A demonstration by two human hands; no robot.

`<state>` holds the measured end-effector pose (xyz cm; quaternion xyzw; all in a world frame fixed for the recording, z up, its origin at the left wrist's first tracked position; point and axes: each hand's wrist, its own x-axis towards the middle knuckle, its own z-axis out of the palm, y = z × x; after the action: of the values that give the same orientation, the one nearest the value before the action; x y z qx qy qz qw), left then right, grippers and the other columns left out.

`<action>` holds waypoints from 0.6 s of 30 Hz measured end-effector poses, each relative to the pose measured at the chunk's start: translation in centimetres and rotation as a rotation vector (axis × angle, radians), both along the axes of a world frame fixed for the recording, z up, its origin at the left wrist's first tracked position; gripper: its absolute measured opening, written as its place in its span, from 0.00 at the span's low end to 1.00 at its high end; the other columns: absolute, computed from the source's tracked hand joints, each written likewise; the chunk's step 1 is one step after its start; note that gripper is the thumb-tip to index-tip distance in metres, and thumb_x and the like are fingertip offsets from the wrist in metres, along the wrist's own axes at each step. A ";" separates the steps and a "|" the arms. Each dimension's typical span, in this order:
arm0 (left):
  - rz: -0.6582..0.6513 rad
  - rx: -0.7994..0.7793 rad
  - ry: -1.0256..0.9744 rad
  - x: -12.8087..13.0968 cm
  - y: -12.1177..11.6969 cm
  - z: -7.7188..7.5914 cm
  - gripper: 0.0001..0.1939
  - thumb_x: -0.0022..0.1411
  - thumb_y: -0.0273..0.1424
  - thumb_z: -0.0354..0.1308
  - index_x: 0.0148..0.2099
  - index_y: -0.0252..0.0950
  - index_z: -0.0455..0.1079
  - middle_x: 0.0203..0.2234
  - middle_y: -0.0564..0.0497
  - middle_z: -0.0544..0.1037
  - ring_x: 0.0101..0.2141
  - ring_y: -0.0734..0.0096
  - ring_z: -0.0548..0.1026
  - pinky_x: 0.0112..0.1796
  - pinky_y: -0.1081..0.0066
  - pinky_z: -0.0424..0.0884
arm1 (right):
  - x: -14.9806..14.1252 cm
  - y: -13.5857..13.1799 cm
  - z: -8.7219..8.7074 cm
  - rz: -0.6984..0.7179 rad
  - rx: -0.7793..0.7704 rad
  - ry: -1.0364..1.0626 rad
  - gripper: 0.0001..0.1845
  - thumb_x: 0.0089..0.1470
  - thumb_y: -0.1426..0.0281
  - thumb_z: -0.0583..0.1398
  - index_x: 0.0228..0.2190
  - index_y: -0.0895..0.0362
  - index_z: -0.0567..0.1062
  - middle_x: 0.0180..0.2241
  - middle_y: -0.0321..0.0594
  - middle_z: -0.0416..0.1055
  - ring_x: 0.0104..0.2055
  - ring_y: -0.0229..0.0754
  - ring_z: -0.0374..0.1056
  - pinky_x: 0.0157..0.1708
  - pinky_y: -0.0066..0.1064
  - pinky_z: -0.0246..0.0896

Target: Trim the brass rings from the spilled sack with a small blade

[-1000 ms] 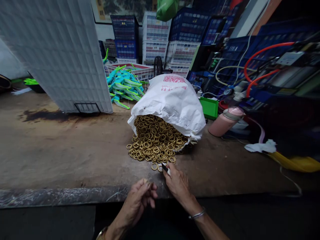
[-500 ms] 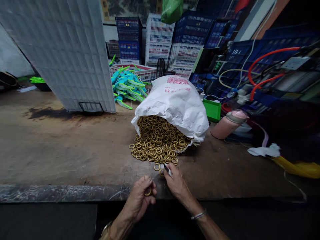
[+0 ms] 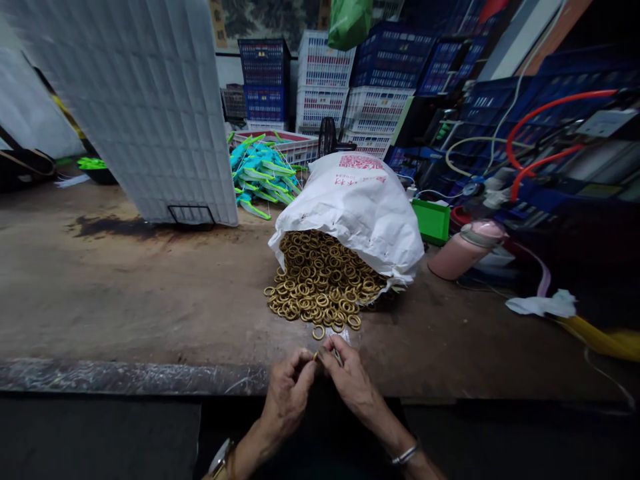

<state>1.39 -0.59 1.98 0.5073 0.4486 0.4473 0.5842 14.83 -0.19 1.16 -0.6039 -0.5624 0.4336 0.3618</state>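
1. Left hand (image 3: 289,395) has its grip pinched on one ring (image 3: 315,357), held up on the near side of the sack (image 3: 360,197), close to the front edge of the tabletop (image 3: 125,300).
2. Right hand (image 3: 353,381) is curled around a slim tool (image 3: 338,358), mostly hidden by the fingers. Its fingertips come right up to the ring; whether they touch it cannot be told.
3. As for progress, a single ring seems to be under way. Plenty are left: a heap of rings (image 3: 320,293) fills the sack's mouth and spills out before it, with one loose ring (image 3: 319,332) apart from the heap, nearer the hands. How many are done cannot be judged.
4. The rings are round, plain and brassy, with a dull metallic sheen, and lie tangled at all angles. The sack, on its side, is white, creased and woven-looking, with red print on top and a ragged lip.
5. The tabletop before the sack is brown, worn and scuffed. Right of the sack stand a glossy green tray (image 3: 433,221) and a smooth, tilted pink bottle (image 3: 463,252); left and behind lies a teal-and-lime pile (image 3: 263,175) of slender, pointed pieces.
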 end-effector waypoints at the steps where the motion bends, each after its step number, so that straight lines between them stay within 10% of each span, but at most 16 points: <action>1: 0.000 0.044 0.037 -0.1 0.0 0.0 0.09 0.53 0.35 0.56 0.26 0.34 0.70 0.20 0.54 0.70 0.25 0.74 0.65 0.29 0.76 0.61 | 0.0 0.0 0.0 0.000 -0.004 -0.003 0.11 0.49 0.61 0.52 0.23 0.55 0.61 0.19 0.29 0.55 0.23 0.34 0.52 0.24 0.25 0.49; 9: -0.196 -0.383 -0.169 -0.4 0.0 0.0 0.17 0.54 0.44 0.53 0.24 0.36 0.61 0.12 0.62 0.55 0.13 0.83 0.49 0.16 0.79 0.46 | -0.4 0.1 -0.3 -0.040 -0.021 0.001 0.09 0.47 0.64 0.53 0.21 0.55 0.61 0.17 0.29 0.58 0.23 0.34 0.55 0.25 0.24 0.52; 18: -0.130 -0.411 -0.171 -0.4 0.2 -0.2 0.16 0.53 0.44 0.55 0.30 0.36 0.59 0.17 0.60 0.61 0.14 0.86 0.51 0.15 0.81 0.46 | 0.3 -0.3 -0.4 0.065 0.037 -0.306 0.08 0.50 0.70 0.49 0.26 0.55 0.67 0.21 0.34 0.65 0.24 0.37 0.60 0.25 0.26 0.51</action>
<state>0.99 -0.36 1.79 0.3658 0.4455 0.3494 0.7387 15.17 -0.49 0.75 -0.6376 -0.6381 0.3375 0.2690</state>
